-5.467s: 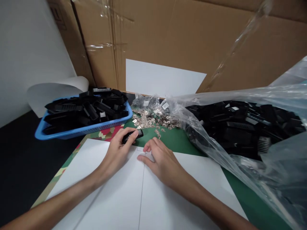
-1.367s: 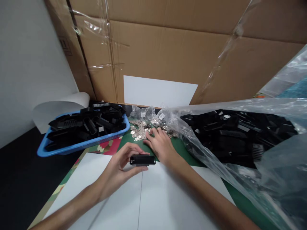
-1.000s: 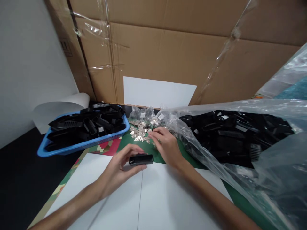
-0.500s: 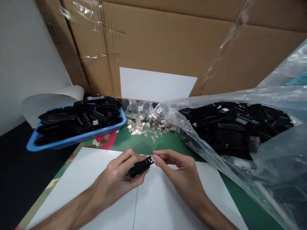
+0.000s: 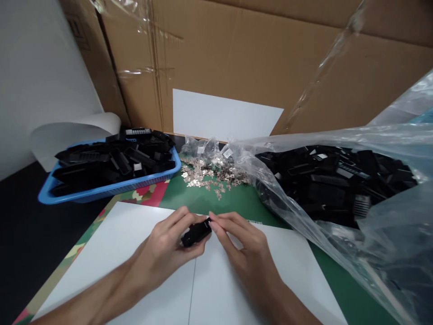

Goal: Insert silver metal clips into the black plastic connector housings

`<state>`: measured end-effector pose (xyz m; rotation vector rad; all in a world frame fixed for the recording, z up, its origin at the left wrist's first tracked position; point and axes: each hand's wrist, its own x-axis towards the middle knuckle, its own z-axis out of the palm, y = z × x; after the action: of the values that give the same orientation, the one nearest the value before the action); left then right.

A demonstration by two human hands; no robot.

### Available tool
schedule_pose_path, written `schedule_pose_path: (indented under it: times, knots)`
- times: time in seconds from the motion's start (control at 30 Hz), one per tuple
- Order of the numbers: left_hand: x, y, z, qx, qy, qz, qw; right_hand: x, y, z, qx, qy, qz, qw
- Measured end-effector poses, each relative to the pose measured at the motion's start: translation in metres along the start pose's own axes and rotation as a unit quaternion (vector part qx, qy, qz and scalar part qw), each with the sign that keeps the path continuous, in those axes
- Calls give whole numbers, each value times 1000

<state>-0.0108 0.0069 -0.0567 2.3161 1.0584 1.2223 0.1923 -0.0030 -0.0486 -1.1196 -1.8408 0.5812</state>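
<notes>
My left hand (image 5: 165, 243) is wrapped round a black plastic casing (image 5: 196, 233), held tilted above the white sheet with its narrow end toward the right. My right hand (image 5: 238, 237) pinches at that narrow end, thumb and forefinger pressed together against it. The small metal plate in these fingertips is now almost wholly covered by them. Behind the hands lies a loose heap of small silvery metal plates (image 5: 203, 174) on the green mat.
A blue basket (image 5: 111, 186) piled with black plastic parts stands at the left. On the right a clear plastic bag (image 5: 284, 192) holds more black parts. White boards (image 5: 135, 234) lie under my hands. A cardboard box (image 5: 237, 58) stands at the back.
My right hand has moved slightly left, its fingertips now over the casing's end. The silvery plate visible there before is covered. The camera view has shifted a little.
</notes>
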Motion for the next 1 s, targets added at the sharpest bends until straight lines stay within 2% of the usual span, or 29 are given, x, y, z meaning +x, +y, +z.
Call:
schedule_pose_path:
  times: [0.1, 0.23, 0.3, 0.53, 0.77, 0.9, 1.0]
  knots:
    - [-1, 0, 0, -26, -22, -15, 999, 7, 2, -12, 104, -51, 117, 986]
    - [-1, 4, -2, -48, -44, -28, 997, 16, 9, -30, 270, -100, 267, 920]
    - [-1, 5, -3, -54, -41, -24, 997, 17, 13, -33, 306, -109, 300, 897]
    - [-5, 2, -5, -34, -37, 22, 998, 14, 19, -25, 353, -134, 373, 847]
    - [-7, 2, -4, -41, -45, 48, 997, 14, 10, -22, 323, -109, 395, 853]
    - [-5, 4, -2, -56, -50, -3, 997, 15, 5, -17, 294, -84, 411, 859]
    - [-5, 3, -2, -77, -58, -45, 994, 17, 9, -21, 292, -127, 398, 860]
